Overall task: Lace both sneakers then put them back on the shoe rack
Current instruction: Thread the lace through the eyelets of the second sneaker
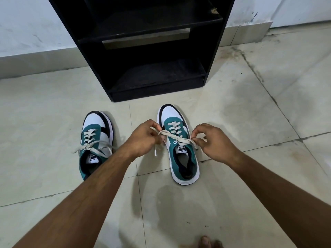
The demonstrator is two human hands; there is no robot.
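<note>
Grip, left hand: your left hand is pinched shut on one end of the lace of the right sneaker, fingers curled over it at the shoe's left side; the lace tip hangs down below the hand.
Grip, right hand: your right hand pinches the other end of that lace between thumb and forefinger, at the shoe's right side, the other fingers lifted clear.
Why held so: the two ends are drawn out to opposite sides across the tongue, which I judge keeps the lace taut while you cross or knot it.
Right sneaker: it stands on the floor just in front of the shoe rack's bottom right corner, toe toward the rack, heel toward you, so the eyelets face up at you.
Left sneaker: the left sneaker stands on the floor near the rack's bottom left corner, well apart from its mate, toe also toward the rack; your left forearm crosses over its heel.
Left sneaker's lace: it is threaded up the eyelets, and its ends lie spread loose over the collar; I cannot tell whether it is knotted.
Shoe rack: the black shoe rack stands against the wall, open toward you, its visible shelves bare, ready for the pair.
Step in hand: by my reading, finishing the second shoe's lacing; racking is not yet done.
Count: two sneakers, two laces, two hands, one rack with three shelves visible.
Also visible: toes of a bare foot at the bottom edge.
</note>
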